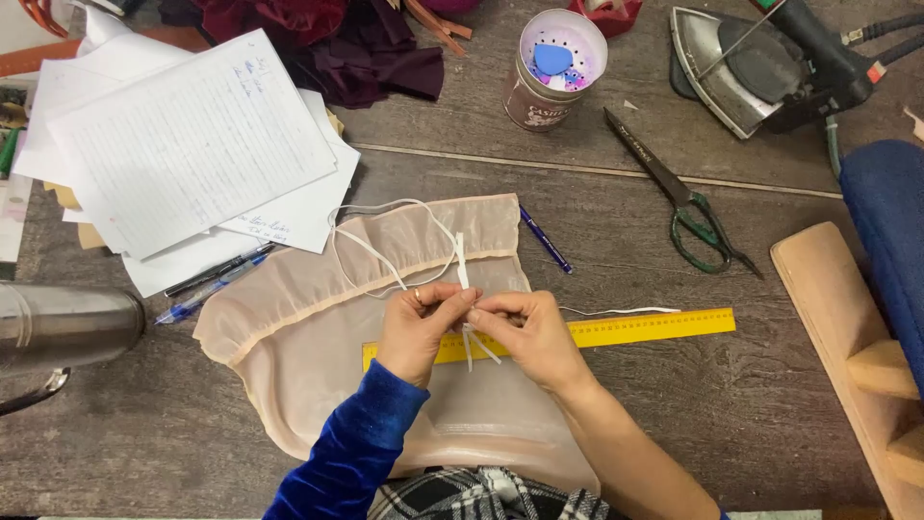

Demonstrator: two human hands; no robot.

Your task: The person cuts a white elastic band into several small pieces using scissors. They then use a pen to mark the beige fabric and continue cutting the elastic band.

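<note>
The left hand [416, 327] and the right hand [527, 332] both pinch the white elastic [462, 262] above the fabric [318, 327] and ruler [654, 325].

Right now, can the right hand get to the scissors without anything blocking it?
Probably yes. The scissors lie in the open on the table, up and to the right of the right hand; only the flat yellow ruler lies between. But its fingers pinch the white elastic.
</note>
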